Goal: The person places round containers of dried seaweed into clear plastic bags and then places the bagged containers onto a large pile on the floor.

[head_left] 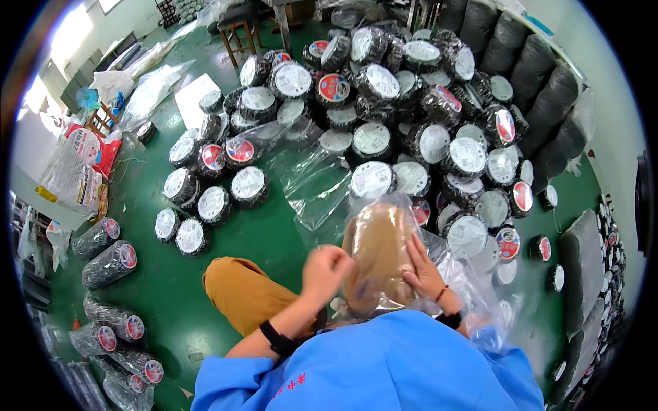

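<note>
A clear plastic bag (377, 233) lies over my raised right knee, with the brown trouser cloth showing through it. My right hand (423, 272) rests on the bag's right side, fingers stretched out against the plastic. My left hand (330, 268), slightly blurred, is at the bag's left edge with its fingers curled together; whether it pinches anything is hard to tell. My left knee (236, 288) juts out to the left. More crumpled clear plastic (305, 192) trails over the floor ahead and beside my right arm.
Wrapped black rolls with white or red round labels (373, 179) are heaped ahead, several longer rolls (103, 274) lie left. Tall black bundles (541, 82) line the right wall, grey padded bundles (579, 270) below. A stool (236, 27) and sacks (79, 164) stand farther off.
</note>
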Tool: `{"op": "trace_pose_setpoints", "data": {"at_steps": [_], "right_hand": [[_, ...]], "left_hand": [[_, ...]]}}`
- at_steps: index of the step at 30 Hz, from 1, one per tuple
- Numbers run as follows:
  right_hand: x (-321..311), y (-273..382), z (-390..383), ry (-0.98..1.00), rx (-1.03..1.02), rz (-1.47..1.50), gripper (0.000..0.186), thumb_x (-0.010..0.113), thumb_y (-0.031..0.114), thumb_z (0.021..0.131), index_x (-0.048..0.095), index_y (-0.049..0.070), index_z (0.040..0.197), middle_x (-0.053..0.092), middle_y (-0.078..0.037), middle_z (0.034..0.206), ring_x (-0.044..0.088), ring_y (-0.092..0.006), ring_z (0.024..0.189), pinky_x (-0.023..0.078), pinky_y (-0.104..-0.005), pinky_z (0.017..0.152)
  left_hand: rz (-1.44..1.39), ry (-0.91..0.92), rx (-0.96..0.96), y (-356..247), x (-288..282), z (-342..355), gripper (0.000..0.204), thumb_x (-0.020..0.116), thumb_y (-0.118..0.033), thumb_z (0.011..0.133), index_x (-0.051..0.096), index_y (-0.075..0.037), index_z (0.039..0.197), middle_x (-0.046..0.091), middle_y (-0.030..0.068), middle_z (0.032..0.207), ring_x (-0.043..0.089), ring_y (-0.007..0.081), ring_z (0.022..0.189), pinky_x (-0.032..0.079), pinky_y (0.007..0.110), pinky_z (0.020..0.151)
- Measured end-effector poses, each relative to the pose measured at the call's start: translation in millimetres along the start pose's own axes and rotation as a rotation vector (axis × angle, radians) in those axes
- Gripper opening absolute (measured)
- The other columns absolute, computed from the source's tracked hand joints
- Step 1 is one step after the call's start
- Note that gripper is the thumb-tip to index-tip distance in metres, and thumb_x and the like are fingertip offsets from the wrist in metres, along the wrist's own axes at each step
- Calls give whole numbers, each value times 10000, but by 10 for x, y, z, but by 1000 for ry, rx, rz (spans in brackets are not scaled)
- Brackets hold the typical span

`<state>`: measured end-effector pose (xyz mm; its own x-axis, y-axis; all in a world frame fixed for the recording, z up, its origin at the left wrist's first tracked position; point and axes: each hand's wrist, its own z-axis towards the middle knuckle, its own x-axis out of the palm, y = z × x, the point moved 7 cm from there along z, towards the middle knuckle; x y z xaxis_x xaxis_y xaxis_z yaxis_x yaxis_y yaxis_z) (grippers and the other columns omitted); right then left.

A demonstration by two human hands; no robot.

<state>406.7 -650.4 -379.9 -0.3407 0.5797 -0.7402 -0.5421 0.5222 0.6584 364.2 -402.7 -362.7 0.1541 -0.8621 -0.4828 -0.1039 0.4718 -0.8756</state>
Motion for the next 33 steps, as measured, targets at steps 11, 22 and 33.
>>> {"op": "trace_pose_setpoints", "data": {"at_steps": [11,22,33], "right_hand": [[66,-572,-255,193,-40,-211,737,515,442,861,295,-16,1394,270,-220,1465,268,-392,1348,231,-452,1108],[-152,-302,9,243,-80,-410,716,570,486,828,383,72,1382,289,-155,1475,252,-365,1360,244,-471,1093],[-251,995,762,93,151,348,347,693,383,804,620,52,875,625,-119,727,582,-216,611,447,-322,573]], "left_hand": [[-941,412,-732,724,699,152,364,539,-458,915,580,-98,951,577,-26,820,530,86,751,419,260,717],[-934,497,-655,266,481,95,136,641,-135,873,643,-16,940,654,51,882,613,128,811,486,261,743],[-1137,439,-302,-499,579,226,86,660,-83,846,589,-61,802,612,8,769,571,80,694,464,226,632]]}}
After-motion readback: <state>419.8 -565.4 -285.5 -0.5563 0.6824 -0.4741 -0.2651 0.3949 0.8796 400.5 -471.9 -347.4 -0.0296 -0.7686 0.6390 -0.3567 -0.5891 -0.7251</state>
